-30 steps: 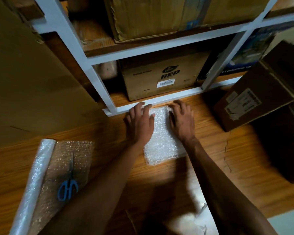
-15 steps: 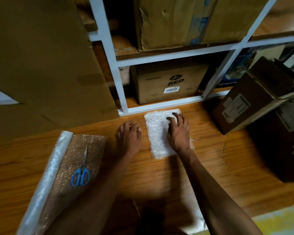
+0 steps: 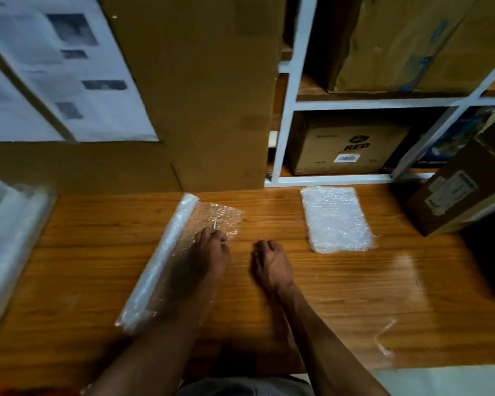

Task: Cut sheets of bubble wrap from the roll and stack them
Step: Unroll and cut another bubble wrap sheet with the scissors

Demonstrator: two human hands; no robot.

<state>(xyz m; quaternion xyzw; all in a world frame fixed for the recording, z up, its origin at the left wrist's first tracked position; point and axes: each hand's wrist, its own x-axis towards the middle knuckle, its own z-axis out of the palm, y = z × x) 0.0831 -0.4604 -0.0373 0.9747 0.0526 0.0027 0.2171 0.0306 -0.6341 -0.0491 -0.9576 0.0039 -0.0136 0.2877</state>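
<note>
1. The bubble wrap roll (image 3: 157, 264) was laid slantwise on the wooden counter (image 3: 340, 295), with a loose flap of wrap (image 3: 220, 217) spread flat beside it, likely so the next sheet could be cut.
2. The left hand (image 3: 209, 252) was set on that flap, fingers curled over something thin and pale; only its tip (image 3: 215, 222) was seen. It may have been the cutting tool, but that could not be told. The grip looked closed around it.
3. The right hand (image 3: 272, 264) was rested on the bare counter between the roll and the stack, touching neither. Its fingers were loosely curled and nothing was held in it.
4. The stack of cut sheets (image 3: 337, 220) was left flat near the white shelf frame (image 3: 286, 144), well apart from the roll, probably to keep the cutting place free.
5. A cardboard box (image 3: 457, 192) was tipped beside the stack, not touching it.
6. One more sheet was probably about to be cut.
</note>
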